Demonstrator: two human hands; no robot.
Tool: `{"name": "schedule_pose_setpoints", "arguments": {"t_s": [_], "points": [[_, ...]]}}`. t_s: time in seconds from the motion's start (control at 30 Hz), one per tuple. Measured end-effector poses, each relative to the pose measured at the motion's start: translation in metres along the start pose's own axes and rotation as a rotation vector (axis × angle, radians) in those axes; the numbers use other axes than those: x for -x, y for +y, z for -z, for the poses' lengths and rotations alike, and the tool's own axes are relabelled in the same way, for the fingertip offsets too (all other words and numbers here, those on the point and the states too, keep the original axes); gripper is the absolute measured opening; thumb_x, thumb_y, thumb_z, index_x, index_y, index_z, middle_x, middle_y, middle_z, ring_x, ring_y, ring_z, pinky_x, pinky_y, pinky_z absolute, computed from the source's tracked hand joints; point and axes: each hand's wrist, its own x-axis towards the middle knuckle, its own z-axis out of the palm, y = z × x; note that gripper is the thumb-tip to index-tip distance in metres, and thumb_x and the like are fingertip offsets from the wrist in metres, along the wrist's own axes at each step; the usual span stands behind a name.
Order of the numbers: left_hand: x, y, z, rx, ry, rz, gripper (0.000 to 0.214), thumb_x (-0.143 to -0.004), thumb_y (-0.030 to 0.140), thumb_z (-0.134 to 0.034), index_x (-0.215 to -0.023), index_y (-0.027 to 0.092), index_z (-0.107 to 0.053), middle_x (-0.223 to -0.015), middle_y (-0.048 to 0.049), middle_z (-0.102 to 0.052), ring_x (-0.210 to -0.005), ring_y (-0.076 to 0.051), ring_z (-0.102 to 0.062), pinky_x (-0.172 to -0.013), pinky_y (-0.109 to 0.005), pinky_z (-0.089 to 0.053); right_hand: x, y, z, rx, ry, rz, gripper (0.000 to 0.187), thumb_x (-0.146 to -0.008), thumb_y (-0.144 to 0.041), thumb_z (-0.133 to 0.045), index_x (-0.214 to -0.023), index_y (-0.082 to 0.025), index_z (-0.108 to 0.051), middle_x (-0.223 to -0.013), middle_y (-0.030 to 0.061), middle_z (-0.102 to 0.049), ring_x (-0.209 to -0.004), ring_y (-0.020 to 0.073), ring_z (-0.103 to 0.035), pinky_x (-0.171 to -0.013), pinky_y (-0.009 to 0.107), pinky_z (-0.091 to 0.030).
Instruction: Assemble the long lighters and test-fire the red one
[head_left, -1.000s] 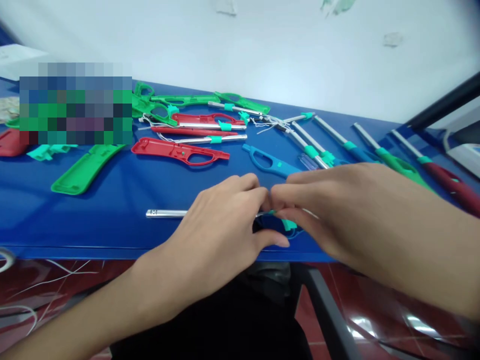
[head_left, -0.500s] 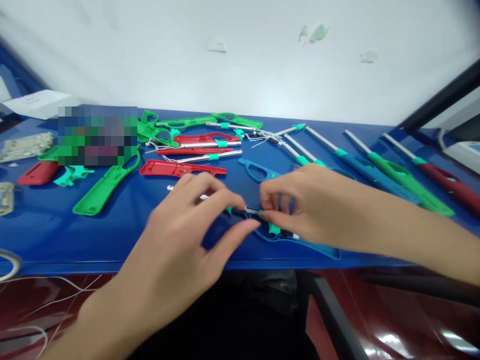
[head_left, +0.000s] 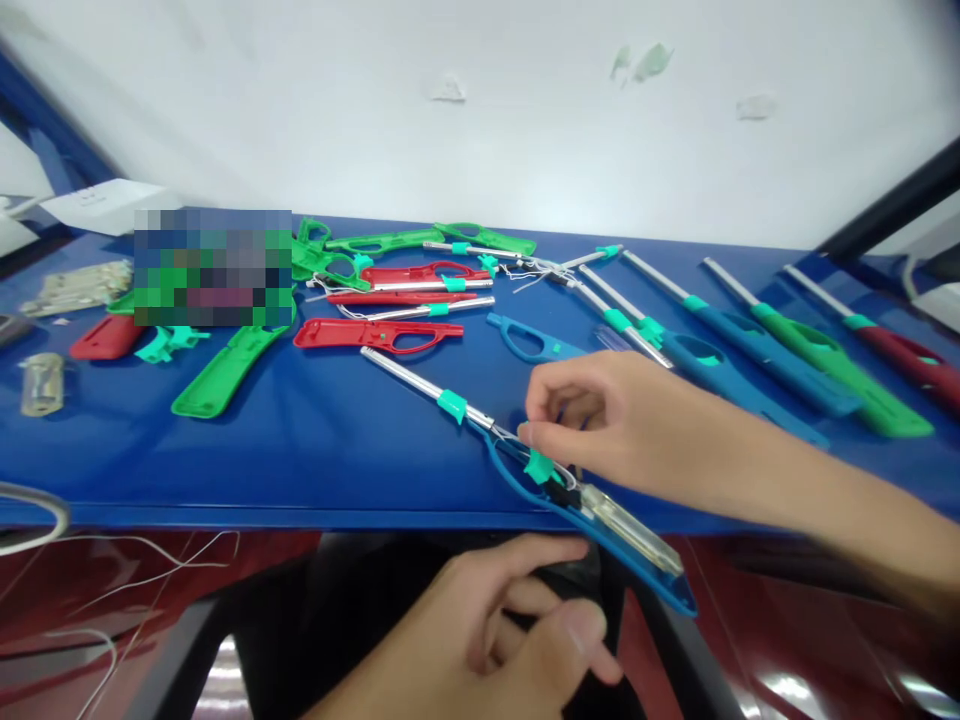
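A lighter being assembled lies slantwise across the table's front edge. It has a silver metal tube [head_left: 409, 375], a teal clip [head_left: 452, 404], a blue half shell [head_left: 615, 535] and a clear fuel tank [head_left: 634, 528] in the handle. My right hand [head_left: 600, 410] pinches at the thin white wires [head_left: 506, 433] behind the tube, just above the teal trigger [head_left: 538, 466]. Its fingertips partly hide the wires. Below the handle, in front of the table, my left hand [head_left: 517, 630] has its fingers loosely bent and apart. I see nothing in it.
Finished-looking lighters in blue, green [head_left: 840, 370] and red [head_left: 907, 355] lie at the right. Red half shells [head_left: 337, 334], green half shells [head_left: 225, 370] and metal tubes spread across the back and left. A loose clear tank [head_left: 43, 384] sits far left.
My left hand has left the tube and dropped toward me, below the table edge. A clear tank now shows in the handle, which has swung out past the edge. My right hand still pinches.
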Motion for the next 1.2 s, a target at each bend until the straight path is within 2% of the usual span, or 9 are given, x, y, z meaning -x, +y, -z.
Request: {"name": "schedule_pose_setpoints", "arguments": {"t_s": [0.13, 0.23, 0.37, 0.57, 0.77, 0.87, 1.0, 1.1, 1.2], "points": [[-0.018, -0.002, -0.014, 0.158, -0.074, -0.015, 0.077, -0.102, 0.078, -0.079, -0.152, 0.019, -0.072, -0.128, -0.017, -0.085, -0.072, -0.016, -0.076, -0.06, -0.025, -0.05, 0.007, -0.003, -0.008, -0.021, 0.02, 0.003, 0.021, -0.093, -0.027, -0.072, -0.074, -0.025, -0.064, -0.062, -0.0067, -0.067, -0.057, 0.0109, -0.058, -0.055, 0.027, -0.04], [-0.028, -0.008, -0.022, 0.228, -0.098, 0.017, 0.068, -0.103, 0.082, -0.075, -0.128, 0.019, -0.075, -0.096, -0.0071, -0.083, -0.065, -0.017, -0.074, -0.055, -0.022, -0.044, 0.012, -0.004, -0.013, -0.043, 0.012, 0.015, 0.02, -0.094, -0.028, -0.071, -0.075, -0.026, -0.064, -0.064, -0.0071, -0.067, -0.058, 0.0111, -0.06, -0.053, 0.028, -0.04], [-0.033, -0.021, -0.027, 0.269, -0.027, 0.122, 0.056, -0.112, 0.078, -0.065, -0.116, 0.022, -0.064, -0.066, 0.0021, -0.074, -0.054, -0.017, -0.067, -0.057, -0.024, -0.046, 0.016, -0.003, -0.016, -0.037, 0.017, 0.046, 0.025, -0.094, -0.026, -0.068, -0.07, -0.026, -0.059, -0.062, -0.0073, -0.063, -0.057, 0.0114, -0.057, -0.053, 0.03, -0.038], [-0.029, -0.018, -0.029, 0.231, 0.036, 0.126, 0.051, -0.113, 0.074, -0.063, -0.114, 0.023, -0.059, -0.063, 0.0035, -0.073, -0.043, -0.013, -0.052, -0.049, -0.024, -0.032, 0.016, -0.002, -0.014, -0.013, -0.017, 0.041, 0.023, -0.093, -0.026, -0.067, -0.07, -0.027, -0.061, -0.062, -0.0087, -0.063, -0.058, 0.0117, -0.057, -0.051, 0.03, -0.038], [-0.026, -0.009, -0.029, 0.169, 0.055, 0.146, 0.048, -0.114, 0.072, -0.063, -0.109, 0.024, -0.059, -0.062, 0.0043, -0.073, -0.039, -0.008, -0.032, -0.045, -0.024, -0.024, 0.018, -0.002, -0.013, 0.106, -0.007, 0.081, 0.03, -0.098, -0.027, -0.063, -0.068, -0.026, -0.063, -0.063, -0.0042, -0.064, -0.06, 0.0132, -0.057, -0.054, 0.033, -0.035], [-0.028, -0.015, -0.029, 0.179, 0.059, 0.124, 0.056, -0.11, 0.078, -0.064, -0.11, 0.023, -0.06, -0.062, 0.0027, -0.073, -0.039, -0.01, -0.04, -0.044, -0.024, -0.022, 0.018, -0.004, -0.011, 0.158, -0.013, 0.095, 0.028, -0.095, -0.023, -0.063, -0.067, -0.026, -0.062, -0.063, -0.0036, -0.064, -0.061, 0.0136, -0.056, -0.055, 0.034, -0.035], [-0.031, -0.017, -0.03, 0.209, 0.05, 0.118, 0.054, -0.109, 0.077, -0.065, -0.112, 0.024, -0.058, -0.057, 0.0047, -0.067, -0.048, -0.017, -0.066, -0.048, -0.022, -0.037, 0.014, -0.007, -0.008, 0.241, -0.036, 0.121, 0.027, -0.092, -0.021, -0.063, -0.066, -0.025, -0.057, -0.062, -0.0035, -0.062, -0.061, 0.0136, -0.053, -0.055, 0.036, -0.032], [-0.033, -0.012, -0.031, 0.214, 0.01, 0.173, 0.047, -0.112, 0.071, -0.064, -0.113, 0.025, -0.056, -0.054, 0.0076, -0.063, -0.045, -0.016, -0.064, -0.046, -0.021, -0.038, 0.013, -0.004, -0.009, 0.266, -0.032, 0.119, 0.026, -0.09, -0.021, -0.063, -0.065, -0.025, -0.055, -0.061, -0.0037, -0.06, -0.058, 0.0128, -0.049, -0.054, 0.036, -0.028], [-0.033, -0.006, -0.033, 0.219, -0.003, 0.173, 0.047, -0.112, 0.069, -0.064, -0.112, 0.023, -0.056, -0.059, 0.0038, -0.069, -0.043, -0.014, -0.06, -0.044, -0.019, -0.035, 0.013, 0.003, -0.014, 0.245, 0.02, 0.137, 0.026, -0.089, -0.02, -0.063, -0.066, -0.025, -0.054, -0.061, -0.0044, -0.059, -0.056, 0.0124, -0.046, -0.053, 0.037, -0.025]]}}
